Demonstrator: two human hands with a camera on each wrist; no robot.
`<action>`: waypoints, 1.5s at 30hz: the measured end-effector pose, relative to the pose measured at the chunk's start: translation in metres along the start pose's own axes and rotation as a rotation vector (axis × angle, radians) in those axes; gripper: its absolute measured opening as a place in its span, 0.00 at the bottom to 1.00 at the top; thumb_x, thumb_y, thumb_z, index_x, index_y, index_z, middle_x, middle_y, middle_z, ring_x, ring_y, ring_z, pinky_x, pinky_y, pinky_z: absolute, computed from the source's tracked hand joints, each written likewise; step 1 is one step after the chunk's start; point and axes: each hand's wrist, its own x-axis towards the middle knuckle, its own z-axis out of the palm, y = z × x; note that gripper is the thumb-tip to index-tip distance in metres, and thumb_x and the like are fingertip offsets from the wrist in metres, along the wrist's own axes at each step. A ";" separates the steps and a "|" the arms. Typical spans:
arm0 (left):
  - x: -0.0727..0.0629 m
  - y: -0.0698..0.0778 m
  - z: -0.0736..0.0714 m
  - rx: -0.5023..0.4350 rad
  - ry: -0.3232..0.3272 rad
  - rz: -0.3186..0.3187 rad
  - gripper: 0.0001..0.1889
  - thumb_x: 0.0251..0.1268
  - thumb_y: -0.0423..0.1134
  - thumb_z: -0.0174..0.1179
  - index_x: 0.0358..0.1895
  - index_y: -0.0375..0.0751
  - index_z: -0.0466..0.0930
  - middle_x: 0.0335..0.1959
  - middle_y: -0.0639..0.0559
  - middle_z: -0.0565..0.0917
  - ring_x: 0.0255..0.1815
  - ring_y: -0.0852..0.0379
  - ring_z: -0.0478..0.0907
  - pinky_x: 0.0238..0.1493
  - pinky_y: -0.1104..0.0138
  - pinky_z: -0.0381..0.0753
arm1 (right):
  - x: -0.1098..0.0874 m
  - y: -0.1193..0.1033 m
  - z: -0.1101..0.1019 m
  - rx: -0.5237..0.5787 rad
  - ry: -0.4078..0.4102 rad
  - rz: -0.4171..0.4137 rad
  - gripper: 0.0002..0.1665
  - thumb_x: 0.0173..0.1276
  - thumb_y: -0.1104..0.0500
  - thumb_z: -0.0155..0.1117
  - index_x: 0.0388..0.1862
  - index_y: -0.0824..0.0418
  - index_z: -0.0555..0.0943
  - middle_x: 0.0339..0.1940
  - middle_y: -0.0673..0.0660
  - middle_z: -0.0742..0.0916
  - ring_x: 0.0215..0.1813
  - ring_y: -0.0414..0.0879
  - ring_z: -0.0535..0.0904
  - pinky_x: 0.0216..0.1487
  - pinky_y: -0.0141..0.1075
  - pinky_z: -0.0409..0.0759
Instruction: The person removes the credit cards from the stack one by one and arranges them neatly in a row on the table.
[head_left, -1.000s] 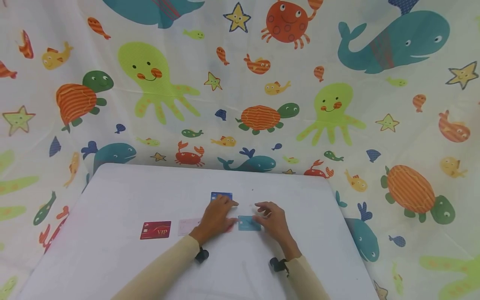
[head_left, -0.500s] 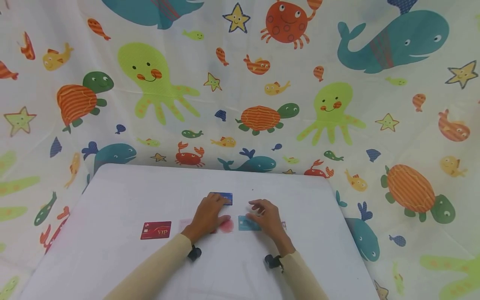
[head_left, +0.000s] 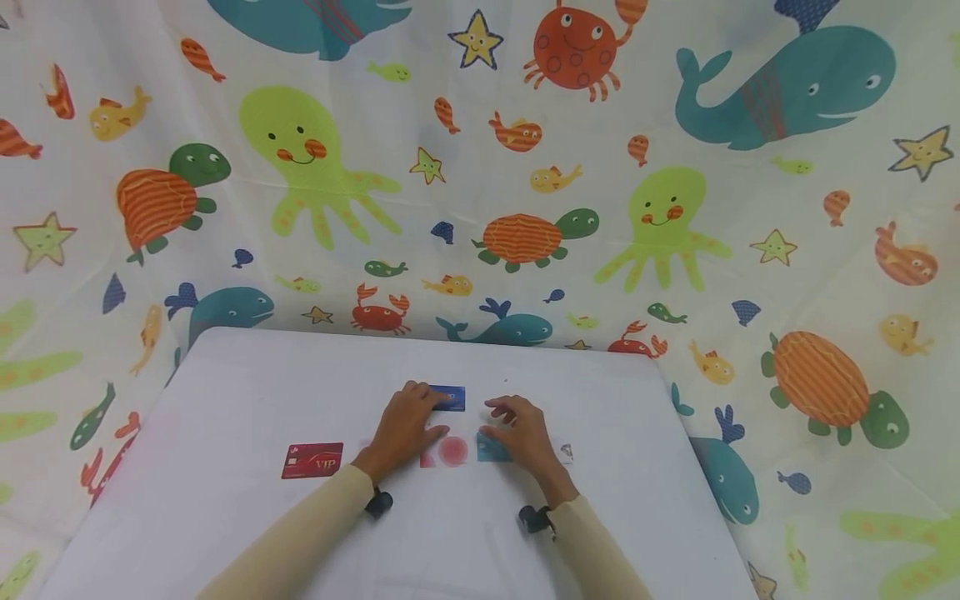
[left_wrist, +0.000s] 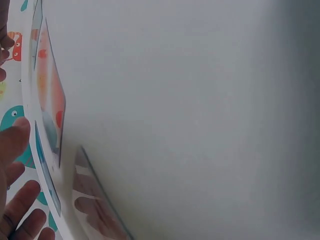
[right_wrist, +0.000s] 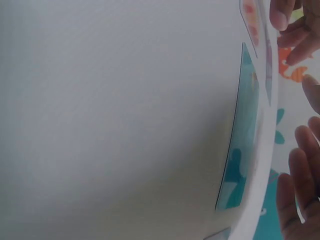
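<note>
My left hand [head_left: 401, 425], fingers relaxed, hovers at the left end of a blue card [head_left: 453, 398]; touching or not, I cannot tell. Below its thumb lies a pink card with a round spot [head_left: 452, 451], and its wrist hides most of a pale pink card. Loosely bent and holding nothing, my right hand [head_left: 523, 435] is over a teal card [head_left: 491, 450] and covers part of it. In the right wrist view the teal card [right_wrist: 242, 135] lies flat, with the right-hand fingers [right_wrist: 301, 172] apart from it. The left wrist view shows the left fingers [left_wrist: 22, 200] spread above the table.
A red VIP card [head_left: 312, 460] lies at the left end of the row. Past my right wrist another card [head_left: 566, 452] shows only its edge. All rest on a white table [head_left: 247, 383], with a sea-animal curtain [head_left: 420, 125] behind it.
Both hands have shifted left. The left has uncovered more of the blue card and the spotted pink card; the right has uncovered the edge of the card at the right. The cards lie where they were.
</note>
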 end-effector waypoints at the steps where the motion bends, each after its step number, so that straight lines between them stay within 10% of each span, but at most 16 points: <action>1: 0.000 -0.001 0.000 0.002 0.000 0.002 0.30 0.59 0.52 0.80 0.66 0.52 0.85 0.60 0.49 0.87 0.63 0.47 0.79 0.68 0.50 0.83 | 0.001 -0.001 0.001 0.000 0.000 0.002 0.25 0.65 0.53 0.82 0.60 0.44 0.87 0.48 0.46 0.90 0.49 0.44 0.82 0.53 0.40 0.85; 45: 0.028 -0.021 -0.001 -0.073 -0.060 -0.115 0.23 0.60 0.46 0.80 0.57 0.48 0.85 0.52 0.48 0.85 0.54 0.51 0.74 0.66 0.55 0.83 | 0.039 -0.019 0.034 -0.159 -0.079 -0.015 0.26 0.63 0.51 0.83 0.61 0.48 0.87 0.53 0.51 0.88 0.50 0.45 0.80 0.56 0.43 0.84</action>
